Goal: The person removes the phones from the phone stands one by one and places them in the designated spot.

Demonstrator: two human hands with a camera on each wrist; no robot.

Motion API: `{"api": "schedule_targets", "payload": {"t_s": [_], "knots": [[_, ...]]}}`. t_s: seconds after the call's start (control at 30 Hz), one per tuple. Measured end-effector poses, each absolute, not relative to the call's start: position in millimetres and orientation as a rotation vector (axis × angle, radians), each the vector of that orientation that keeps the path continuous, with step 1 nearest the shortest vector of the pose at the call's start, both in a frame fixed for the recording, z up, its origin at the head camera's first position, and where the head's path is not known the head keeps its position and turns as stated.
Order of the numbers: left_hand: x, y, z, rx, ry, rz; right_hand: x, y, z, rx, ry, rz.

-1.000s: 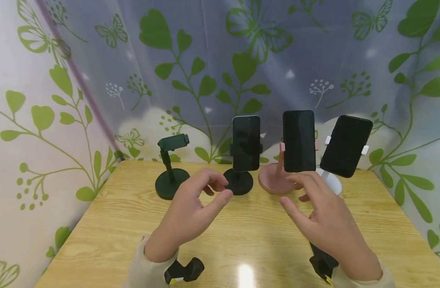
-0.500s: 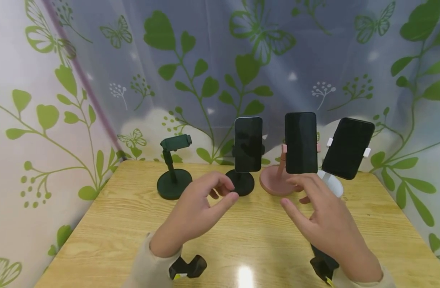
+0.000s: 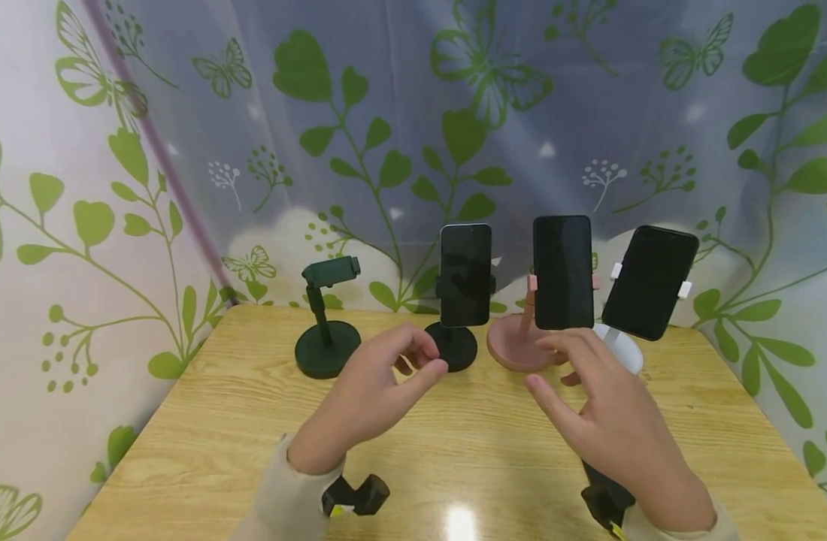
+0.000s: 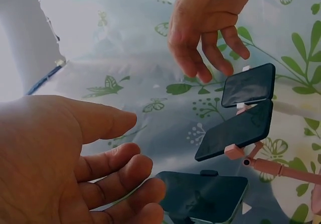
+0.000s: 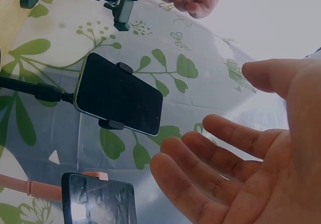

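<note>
Black glossy phones (image 3: 465, 275) (image 3: 563, 272) (image 3: 651, 282) sit in black, pink and white stands (image 3: 461, 349) (image 3: 510, 346) (image 3: 628, 352) beyond relaxed, loosely curved hands (image 3: 376, 394) (image 3: 613, 409)

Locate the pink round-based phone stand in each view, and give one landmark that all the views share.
Head: pink round-based phone stand, right of centre, partly behind the right hand's fingers.
Left wrist: lower right, its slim pink arm running toward the right edge.
Right wrist: lower left, its arm entering from the left edge.
Shared landmark: the silver-edged rectangular phone on the black round-based stand.
</note>
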State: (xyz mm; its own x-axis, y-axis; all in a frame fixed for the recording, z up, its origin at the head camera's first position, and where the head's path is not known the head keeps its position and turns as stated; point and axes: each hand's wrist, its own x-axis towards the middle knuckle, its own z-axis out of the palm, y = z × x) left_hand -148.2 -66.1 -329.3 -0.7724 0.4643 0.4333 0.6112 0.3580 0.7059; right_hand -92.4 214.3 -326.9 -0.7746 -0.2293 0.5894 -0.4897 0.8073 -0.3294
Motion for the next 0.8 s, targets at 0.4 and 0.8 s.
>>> {"api": "schedule_targets", "payload": {"t_s": [0.4, 0.8], "knots": [[-156, -65, -333, -0.958, -2.531, -1.321, -91, 215, -327, 0.535, -2.443, 0.637], [-168, -62, -341, -0.887, -2.543, -1.448, -91, 216, -326, 0.558, -2.427, 0.644]]}}
